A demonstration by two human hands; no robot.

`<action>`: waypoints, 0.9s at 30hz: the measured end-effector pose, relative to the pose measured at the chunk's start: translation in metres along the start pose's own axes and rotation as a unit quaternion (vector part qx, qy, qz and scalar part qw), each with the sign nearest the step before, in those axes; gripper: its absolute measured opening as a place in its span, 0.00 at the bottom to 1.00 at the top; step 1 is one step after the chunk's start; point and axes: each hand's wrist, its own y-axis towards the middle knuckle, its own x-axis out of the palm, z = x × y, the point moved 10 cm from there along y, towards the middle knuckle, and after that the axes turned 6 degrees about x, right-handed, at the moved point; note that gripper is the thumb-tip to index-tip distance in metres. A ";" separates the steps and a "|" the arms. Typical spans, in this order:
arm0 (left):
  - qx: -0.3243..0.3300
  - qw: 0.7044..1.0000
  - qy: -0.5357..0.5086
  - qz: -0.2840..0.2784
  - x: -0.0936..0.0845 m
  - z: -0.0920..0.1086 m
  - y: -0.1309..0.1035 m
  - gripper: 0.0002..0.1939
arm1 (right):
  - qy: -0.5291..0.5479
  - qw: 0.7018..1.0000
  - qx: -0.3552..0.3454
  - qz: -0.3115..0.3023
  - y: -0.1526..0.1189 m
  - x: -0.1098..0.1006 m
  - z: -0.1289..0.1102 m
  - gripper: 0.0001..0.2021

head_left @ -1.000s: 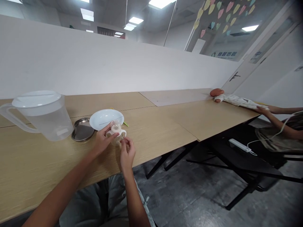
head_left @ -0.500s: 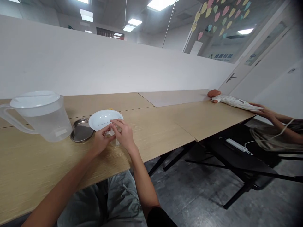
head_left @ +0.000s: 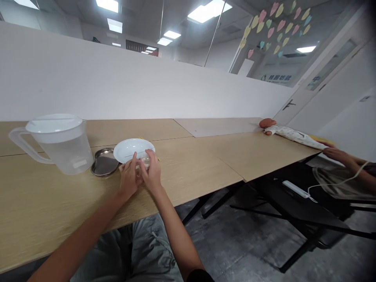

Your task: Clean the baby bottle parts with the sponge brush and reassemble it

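Note:
Near the table's front edge, my left hand point(head_left: 129, 178) and my right hand point(head_left: 152, 174) are close together around a small clear container point(head_left: 146, 159). The right thumb and fingers curl over it, closed on its side and rim. My left hand is closed against its left side, with the fingers pointing up and partly hiding it. Just behind the fingers stands a white oval bowl point(head_left: 129, 147), with a thin dark line, perhaps a stick, across it. A shiny metal kidney dish point(head_left: 105, 162) lies left of the bowl.
A translucent lidded pitcher point(head_left: 69, 150) stands at the left on the wooden table point(head_left: 194, 164). At the far right, another person's hand point(head_left: 336, 154) touches a doll point(head_left: 267, 123) in patterned white cloth. A black chair point(head_left: 311, 209) holds a white power strip point(head_left: 295, 188).
My left hand has turned upright, its fingers now pointing up beside the clear container. My right hand has shifted slightly down and left. The view has tilted a little.

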 end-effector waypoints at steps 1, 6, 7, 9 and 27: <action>-0.008 1.000 0.002 0.000 0.000 -0.002 0.000 0.38 | -0.011 1.000 -0.003 0.010 -0.003 0.000 0.001 0.22; -0.015 0.999 -0.011 -0.031 0.004 -0.002 0.002 0.23 | -0.009 0.997 0.037 0.064 -0.014 -0.009 0.014 0.29; -0.020 0.999 -0.012 -0.031 0.003 -0.003 0.003 0.19 | -0.004 0.997 0.043 0.065 -0.014 -0.010 0.016 0.29; -0.035 0.999 -0.015 -0.023 0.002 -0.005 0.003 0.14 | 0.000 0.998 0.045 0.053 -0.014 -0.009 0.018 0.28; -0.024 0.999 0.017 0.034 -0.002 -0.009 -0.001 0.11 | -0.046 0.999 0.012 0.006 0.003 -0.005 0.018 0.27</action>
